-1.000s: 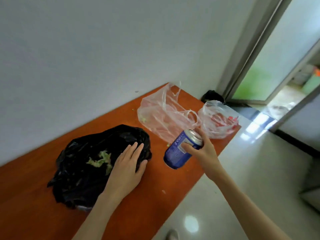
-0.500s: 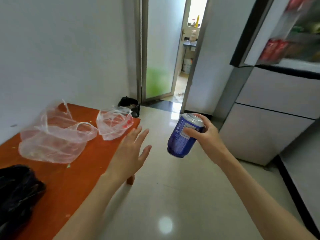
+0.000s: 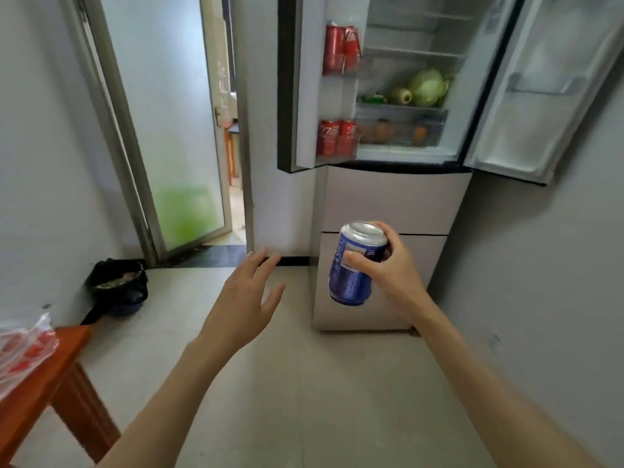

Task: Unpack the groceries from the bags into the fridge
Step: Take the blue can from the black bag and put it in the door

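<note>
My right hand [image 3: 395,268] is clamped on the blue can [image 3: 354,265], thumb across the label and fingers curled round the far side; the can is upright, tipped a little, held in the air in front of the fridge's [image 3: 388,204] lower drawers. My left hand [image 3: 246,298] is out in front beside it with fingers spread and relaxed, gripping nothing and touching nothing.

The fridge stands ahead with both upper doors swung wide. The left door's racks carry red cans: 2 up top [image 3: 339,49] and 2 lower down [image 3: 336,136]. On the shelf inside I see a cabbage [image 3: 427,86] with smaller greens just beside it, and below that a clear drawer [image 3: 400,128] with round orange-brown items I can't make out.

At the lower left, the orange table's [image 3: 47,376] corner shows, with a clear bag [image 3: 23,349] printed in red lying on it. A black-lined bin [image 3: 118,287] sits on the floor by the frosted glass door [image 3: 169,130].
</note>
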`<state>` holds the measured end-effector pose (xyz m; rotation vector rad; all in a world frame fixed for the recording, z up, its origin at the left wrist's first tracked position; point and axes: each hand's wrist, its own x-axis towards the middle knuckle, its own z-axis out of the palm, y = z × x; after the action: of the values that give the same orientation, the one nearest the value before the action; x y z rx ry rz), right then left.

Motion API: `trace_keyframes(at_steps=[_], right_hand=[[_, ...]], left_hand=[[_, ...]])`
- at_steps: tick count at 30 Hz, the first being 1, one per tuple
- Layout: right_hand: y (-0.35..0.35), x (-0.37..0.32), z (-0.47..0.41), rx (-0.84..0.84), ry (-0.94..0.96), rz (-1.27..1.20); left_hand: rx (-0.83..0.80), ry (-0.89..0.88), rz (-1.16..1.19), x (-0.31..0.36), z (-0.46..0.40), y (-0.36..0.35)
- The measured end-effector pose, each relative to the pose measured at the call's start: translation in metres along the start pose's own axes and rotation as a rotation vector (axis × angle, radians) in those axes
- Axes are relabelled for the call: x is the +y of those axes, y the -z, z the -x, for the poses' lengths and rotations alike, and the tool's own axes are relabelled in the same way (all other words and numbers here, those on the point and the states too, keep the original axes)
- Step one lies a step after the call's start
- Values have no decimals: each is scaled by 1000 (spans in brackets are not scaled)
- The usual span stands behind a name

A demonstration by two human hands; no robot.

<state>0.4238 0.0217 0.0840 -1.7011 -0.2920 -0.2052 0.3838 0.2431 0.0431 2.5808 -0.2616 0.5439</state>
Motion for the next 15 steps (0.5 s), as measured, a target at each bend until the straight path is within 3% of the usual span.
trace_keyframes(at_steps=[7,15], right_hand=[[63,11,-124,55,146,102],[101,-9,-319,154,267,151]], left_hand=[[13,-118,15,23,-150,-44],[181,-265,-137,30,-361,-36]])
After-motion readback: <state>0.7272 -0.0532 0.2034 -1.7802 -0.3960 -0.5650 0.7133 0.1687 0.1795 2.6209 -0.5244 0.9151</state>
